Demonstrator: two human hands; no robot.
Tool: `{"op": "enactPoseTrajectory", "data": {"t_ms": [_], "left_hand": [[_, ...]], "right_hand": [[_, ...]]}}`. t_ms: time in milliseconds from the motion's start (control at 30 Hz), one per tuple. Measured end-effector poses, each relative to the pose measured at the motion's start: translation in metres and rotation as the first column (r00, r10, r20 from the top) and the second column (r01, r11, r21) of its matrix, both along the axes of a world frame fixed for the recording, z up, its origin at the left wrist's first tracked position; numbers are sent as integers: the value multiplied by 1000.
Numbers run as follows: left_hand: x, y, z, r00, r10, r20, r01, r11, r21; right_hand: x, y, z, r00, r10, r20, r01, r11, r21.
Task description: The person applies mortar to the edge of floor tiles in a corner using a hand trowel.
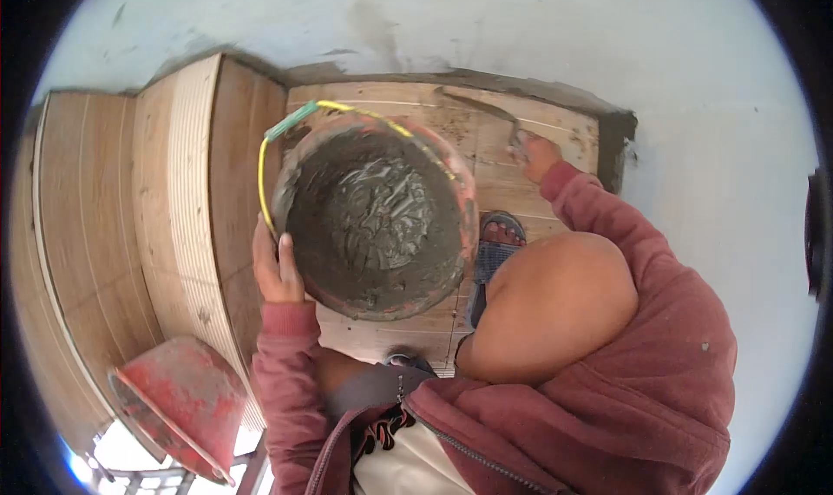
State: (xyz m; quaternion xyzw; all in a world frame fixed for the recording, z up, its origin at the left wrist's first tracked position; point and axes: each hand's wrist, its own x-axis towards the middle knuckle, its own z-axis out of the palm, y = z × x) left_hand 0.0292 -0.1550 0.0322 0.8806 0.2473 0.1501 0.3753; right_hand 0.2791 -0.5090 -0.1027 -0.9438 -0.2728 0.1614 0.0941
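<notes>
A round bucket (pixel 470 202) with a cement-smeared rim stands on the tiled landing, and wet grey mortar (pixel 386 213) lies inside it. My left hand (pixel 278 265) grips the bucket's near left rim, thumb on the inner side, beside the lower end of the yellow handle (pixel 262 183). That handle arches along the far left edge and carries a green sleeve (pixel 291 121). To the right of the bucket, my right hand (pixel 536 157) is closed round the handle of a trowel (pixel 480 106). The trowel's thin blade points up and left, close to the wall's base.
Wood-look tiled steps (pixel 178 183) go down on the left, with a red bucket (pixel 186 399) tilted on them. A pale wall (pixel 538 35) with a rough mortar strip (pixel 521 87) borders the landing. My sandalled foot (pixel 501 230) is right of the mortar bucket.
</notes>
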Motion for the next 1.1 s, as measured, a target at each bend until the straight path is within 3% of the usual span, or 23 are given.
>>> {"op": "enactPoseTrajectory", "data": {"t_ms": [33,100,200,233,333,367,433,467,533,567,600,633,667,700,800,833,867,967,1100], "left_hand": [[-3,6,-3,1000,29,-2,-29,1000,7],[-11,22,-16,985,85,-151,-146,875,-462],[-23,25,-26,996,75,-40,-85,866,-492],[-29,22,-15,979,84,-185,-171,830,-531],[-72,12,-23,977,55,-208,-160,833,-530],[-88,6,-20,977,49,-206,-153,833,-532],[-103,-5,-9,967,-58,-250,-210,383,-900],[-99,-6,-2,968,-69,-242,-198,382,-903],[-84,-9,29,923,49,-382,-362,444,-820],[-95,3,6,914,129,-385,-398,472,-787],[-106,18,-10,893,206,-399,-415,718,-559],[-105,23,-10,880,283,-381,-398,878,-267],[-108,29,-4,895,323,-308,-355,934,-50],[-100,32,19,911,342,-231,-307,935,176],[-98,69,29,948,263,-179,-204,935,289],[-89,76,35,959,259,-113,-152,810,567],[-81,84,36,970,238,-53,-104,601,793],[-72,110,16,964,262,32,-205,665,718],[-72,117,10,980,195,36,-167,713,681]], "right_hand": [[-2,-1,4,1000,29,-2,-29,1000,7],[-4,0,17,998,-44,39,41,996,79],[-12,0,39,995,-76,62,63,979,192],[-15,0,46,995,-68,68,53,979,198],[-25,-6,57,990,-111,83,98,984,150],[-29,-11,57,993,-93,74,75,973,218],[-39,-15,64,994,-85,75,60,957,285],[-45,-16,70,994,-79,71,65,980,191],[-55,-22,73,994,-89,67,83,993,82],[-60,-24,70,995,-78,63,75,996,55],[-62,-26,66,996,-64,57,62,998,31],[-64,-25,64,996,-69,59,68,997,20],[-65,-24,62,996,-69,62,68,997,19],[-69,-23,59,996,-71,61,70,997,20],[-63,-6,63,998,-48,37,50,997,-51],[-58,1,62,999,-37,39,39,998,-53],[-52,9,61,999,-24,28,26,997,-67],[-35,36,55,1000,21,13,-20,996,-87],[-23,68,57,998,45,-43,-52,981,-186]]}}
